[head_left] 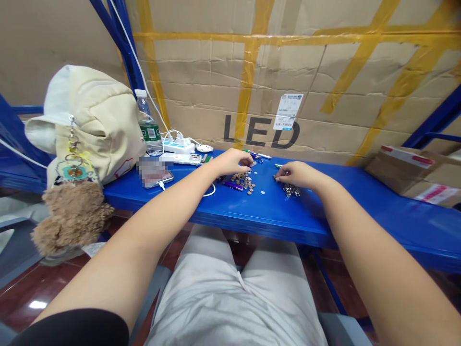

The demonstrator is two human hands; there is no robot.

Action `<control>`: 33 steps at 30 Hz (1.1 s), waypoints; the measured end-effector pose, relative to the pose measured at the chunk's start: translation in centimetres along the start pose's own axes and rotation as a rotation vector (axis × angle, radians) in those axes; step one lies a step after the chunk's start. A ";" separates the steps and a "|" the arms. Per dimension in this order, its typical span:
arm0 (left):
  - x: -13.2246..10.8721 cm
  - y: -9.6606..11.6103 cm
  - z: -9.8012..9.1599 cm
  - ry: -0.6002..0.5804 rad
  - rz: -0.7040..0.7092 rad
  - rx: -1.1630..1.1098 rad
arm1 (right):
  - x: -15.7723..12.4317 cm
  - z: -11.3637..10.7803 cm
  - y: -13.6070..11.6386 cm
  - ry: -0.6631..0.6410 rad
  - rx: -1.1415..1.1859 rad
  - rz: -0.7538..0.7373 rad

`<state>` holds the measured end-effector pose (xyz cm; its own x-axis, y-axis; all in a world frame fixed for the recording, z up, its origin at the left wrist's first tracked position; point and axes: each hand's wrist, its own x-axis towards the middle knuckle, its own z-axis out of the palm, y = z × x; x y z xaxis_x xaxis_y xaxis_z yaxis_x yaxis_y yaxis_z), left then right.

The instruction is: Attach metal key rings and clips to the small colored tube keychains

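Note:
Over a pile of small brownish round discs (248, 182), my left hand (233, 162) is closed with its fingers curled. A small pale piece shows at its fingertips, too small to name. My right hand (296, 174) pinches a small dark piece whose kind I cannot make out. Just below that hand lies a heap of small metal clasps (291, 189). A purple pen (233, 185) lies against the discs. One pale disc (262, 192) rests apart on the blue tabletop (252, 211), between the two hands. More pens (264, 155) lie behind the left hand.
To the left stand a cream bag (104, 115) with a plush charm (75, 211), a water bottle (149, 127), a power strip (178, 146) and two phones, one charging (163, 180). A large cardboard box (201, 77) walls the back. Smaller boxes (406, 168) sit right.

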<state>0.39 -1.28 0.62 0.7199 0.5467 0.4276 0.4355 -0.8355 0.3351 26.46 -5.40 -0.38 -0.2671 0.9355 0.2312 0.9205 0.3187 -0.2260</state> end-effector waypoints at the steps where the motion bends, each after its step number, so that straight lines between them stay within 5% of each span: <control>1: 0.0 0.0 0.1 -0.005 0.003 -0.003 | -0.1 0.0 -0.5 0.028 0.013 0.008; 8: 0.0 1.0 0.5 -0.026 0.031 -0.086 | -0.4 0.2 -4.0 0.326 0.462 -0.033; 18: 0.4 1.6 1.1 0.024 0.059 -0.073 | -0.3 0.7 -4.9 0.208 0.631 -0.070; 26: 0.8 0.8 1.9 0.201 0.298 0.213 | -0.3 0.9 -4.7 0.153 0.795 -0.007; 33: 0.3 1.6 1.0 0.222 0.329 0.527 | -1.0 0.0 -5.6 -0.050 1.094 -0.004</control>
<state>1.86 -2.45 0.44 0.7564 0.2096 0.6197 0.4588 -0.8451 -0.2742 21.55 -8.16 0.63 -0.3036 0.9313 0.2012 0.1748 0.2620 -0.9491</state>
